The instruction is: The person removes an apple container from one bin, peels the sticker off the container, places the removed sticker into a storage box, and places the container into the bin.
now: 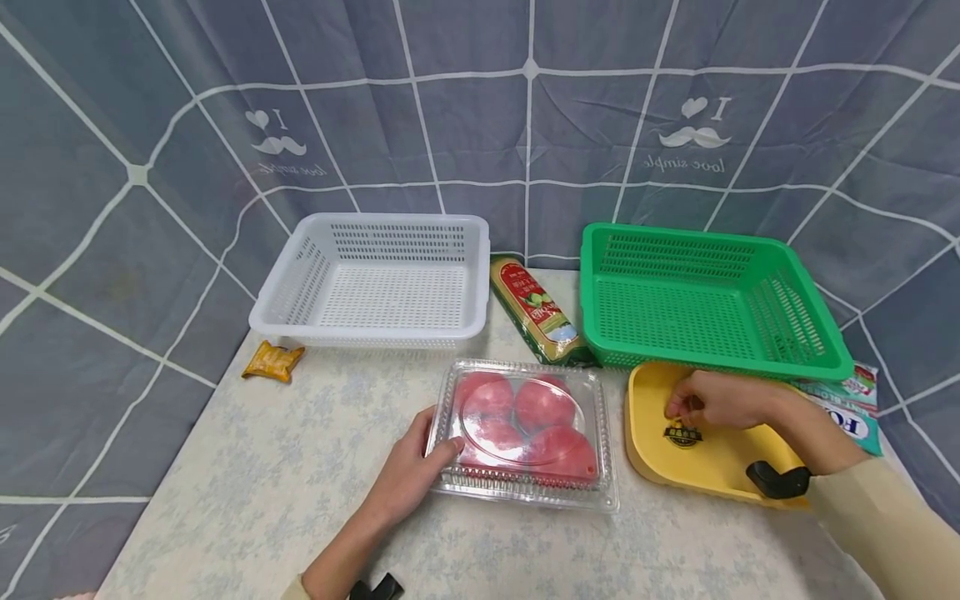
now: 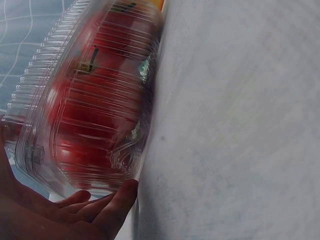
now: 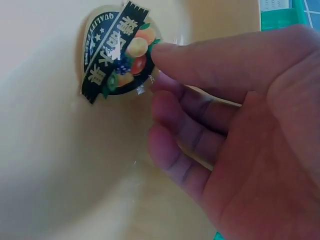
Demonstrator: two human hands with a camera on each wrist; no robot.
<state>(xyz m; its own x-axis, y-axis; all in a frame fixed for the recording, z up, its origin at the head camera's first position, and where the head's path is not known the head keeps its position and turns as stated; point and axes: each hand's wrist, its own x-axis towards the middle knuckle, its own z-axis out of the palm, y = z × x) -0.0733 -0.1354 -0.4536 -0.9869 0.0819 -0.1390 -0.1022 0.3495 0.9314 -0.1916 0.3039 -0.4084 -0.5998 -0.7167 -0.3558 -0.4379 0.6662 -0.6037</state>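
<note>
A clear plastic clamshell box of red, tomato-like fruit lies on the table. My left hand grips its left side, thumb over the lid's edge and fingertips low against the wall. To the right, my right hand reaches into a yellow tray. Between thumb and forefinger it pinches a sticker, black and gold with pictured fruit and Chinese writing. In the head view this sticker shows just below the fingertips, over the tray's floor.
A white basket stands at the back left, a green basket at the back right. Between them lies a green-and-red packet. A small orange packet sits at left; a teal bag lies partly hidden beyond the yellow tray.
</note>
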